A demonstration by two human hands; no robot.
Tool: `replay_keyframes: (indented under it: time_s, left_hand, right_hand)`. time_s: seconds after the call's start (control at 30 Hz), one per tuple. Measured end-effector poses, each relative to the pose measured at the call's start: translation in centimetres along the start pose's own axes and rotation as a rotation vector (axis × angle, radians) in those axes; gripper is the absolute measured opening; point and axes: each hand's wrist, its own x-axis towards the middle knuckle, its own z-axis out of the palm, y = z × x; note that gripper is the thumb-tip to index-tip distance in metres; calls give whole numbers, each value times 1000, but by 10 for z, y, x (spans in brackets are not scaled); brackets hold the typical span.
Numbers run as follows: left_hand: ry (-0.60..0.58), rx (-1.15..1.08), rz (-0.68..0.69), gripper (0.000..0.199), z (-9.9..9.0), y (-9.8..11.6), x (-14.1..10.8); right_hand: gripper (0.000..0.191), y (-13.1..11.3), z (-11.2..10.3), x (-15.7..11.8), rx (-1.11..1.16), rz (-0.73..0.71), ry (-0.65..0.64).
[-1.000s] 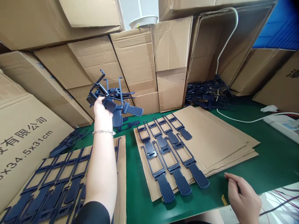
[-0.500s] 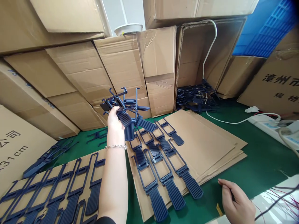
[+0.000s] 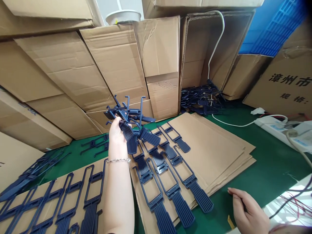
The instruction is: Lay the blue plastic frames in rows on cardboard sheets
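In the head view my left hand [image 3: 117, 131] is closed around a bunch of dark blue plastic frame pieces with ribbed paddles [image 3: 131, 113]. The bunch is held up over the far left corner of a cardboard stack, its thin hooked arms sticking out in several directions. Under and in front of it, more such frame pieces [image 3: 168, 174] lie in two rows on the cardboard sheets [image 3: 214, 139]. My right hand [image 3: 248, 211] rests near the table's lower right edge, fingers curled together, with nothing visible in it.
Frame pieces [image 3: 69, 195] cover a cardboard sheet at left, and loose ones [image 3: 36, 172] lie behind. An open carton [image 3: 207, 65] holds a pile of dark blue parts [image 3: 200, 99]. A power strip [image 3: 278, 128] and white cable are at right. Stacked boxes [image 3: 114, 65] wall the back.
The view has turned slightly, so the boxes at the back appear higher. My left hand still holds the bunch, a touch lower and further left in view. My right hand has barely moved.
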Motion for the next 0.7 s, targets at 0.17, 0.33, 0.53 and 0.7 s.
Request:
replay_keyframes:
  time_s: [0.17,0.33,0.53,0.7]
  left_hand:
    - [22,-20,-34,17,-7,-4,-4]
    - [2,-27,-33,19,-15,-5,-8]
    - [-59,-41,34,19,-11,-3,-23]
    - [-146,-97,33,14,-1,1,-39]
  right_hand:
    - [21,1,1,-2,5,45,8]
    - [20,-17,-11,23,93,236,-78]
    - [17,-88,-5,144,632,268,-133]
    - [21,-152,57,233,831,192,-612]
